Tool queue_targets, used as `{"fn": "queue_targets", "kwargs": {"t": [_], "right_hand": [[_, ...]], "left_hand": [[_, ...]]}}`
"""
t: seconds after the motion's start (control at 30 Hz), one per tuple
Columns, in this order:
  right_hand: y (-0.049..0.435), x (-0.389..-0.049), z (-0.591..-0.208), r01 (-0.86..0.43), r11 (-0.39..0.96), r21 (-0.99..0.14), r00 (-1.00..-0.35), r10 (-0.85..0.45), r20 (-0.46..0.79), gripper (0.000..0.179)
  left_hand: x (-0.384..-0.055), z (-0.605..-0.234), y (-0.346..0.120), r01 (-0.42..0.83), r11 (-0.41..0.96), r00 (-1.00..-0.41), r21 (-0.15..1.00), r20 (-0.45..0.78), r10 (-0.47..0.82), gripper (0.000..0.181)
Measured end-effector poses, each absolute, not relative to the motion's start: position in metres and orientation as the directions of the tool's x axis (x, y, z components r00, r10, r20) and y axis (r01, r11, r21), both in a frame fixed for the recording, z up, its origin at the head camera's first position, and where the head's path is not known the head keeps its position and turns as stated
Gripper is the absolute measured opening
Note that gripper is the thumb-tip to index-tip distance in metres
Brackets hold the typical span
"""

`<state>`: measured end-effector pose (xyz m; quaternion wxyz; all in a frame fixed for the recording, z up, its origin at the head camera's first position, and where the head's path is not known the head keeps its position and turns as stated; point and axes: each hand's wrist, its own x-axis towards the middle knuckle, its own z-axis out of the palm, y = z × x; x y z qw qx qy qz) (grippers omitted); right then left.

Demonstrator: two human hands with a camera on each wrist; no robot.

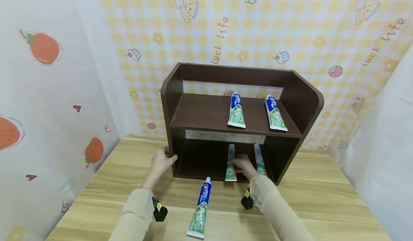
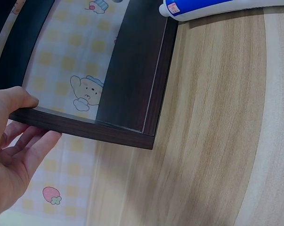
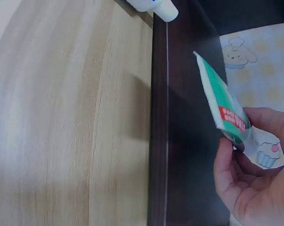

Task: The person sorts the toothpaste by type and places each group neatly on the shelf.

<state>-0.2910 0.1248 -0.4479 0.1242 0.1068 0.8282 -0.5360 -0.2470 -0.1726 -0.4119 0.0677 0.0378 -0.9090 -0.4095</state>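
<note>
My left hand [image 1: 162,159] grips the left side panel [image 2: 85,128] of a dark brown two-tier shelf [image 1: 200,110], thumb on the inner face and fingers outside. Inside the lower tier, my right hand [image 1: 243,165] pinches a green and white toothpaste tube [image 3: 229,108] between thumb and fingers, its flat crimped end toward the shelf front. Right of it lies a similar toothpaste tube [image 1: 259,159], partly hidden by the right arm. On the table before the shelf rests a blue and green toothpaste tube [image 1: 200,208], cap pointing toward the shelf.
Two blue and green toothpaste tubes [image 1: 237,110] [image 1: 275,112] lie side by side on the upper tier, toward its right. The shelf stands on a wood-grain table [image 1: 135,169], against a checked, cartoon-printed backdrop [image 1: 135,29]. White sheeting [image 1: 380,126] borders the right side.
</note>
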Motion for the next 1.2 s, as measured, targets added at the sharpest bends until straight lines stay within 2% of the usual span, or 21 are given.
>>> {"fn": "queue_targets", "kwargs": {"t": [0.27,0.43,0.63,1.0,1.2], "right_hand": [[0.119,-0.300,-0.459,0.301,0.374,-0.877,-0.952,0.061,-0.301,0.044],[0.117,-0.301,-0.462,0.251,0.365,-0.896,-0.967,0.064,-0.245,0.038],[0.114,-0.299,-0.460,0.197,0.453,-0.870,-0.981,0.093,-0.173,0.033],[0.114,-0.303,-0.460,0.205,0.550,-0.810,-0.979,0.118,-0.167,0.032],[0.119,-0.301,-0.457,0.175,0.585,-0.792,-0.984,0.082,-0.157,0.027]], "left_hand": [[-0.245,-0.412,-0.173,-0.030,0.646,-0.989,0.763,0.073,-0.132,0.026],[-0.245,-0.411,-0.172,-0.034,0.646,-0.988,0.763,0.071,-0.136,0.024],[-0.245,-0.412,-0.172,-0.033,0.647,-0.989,0.762,0.071,-0.134,0.025],[-0.245,-0.412,-0.172,-0.034,0.640,-0.987,0.768,0.074,-0.140,0.025],[-0.245,-0.414,-0.173,-0.021,0.626,-0.988,0.780,0.080,-0.133,0.023]]}}
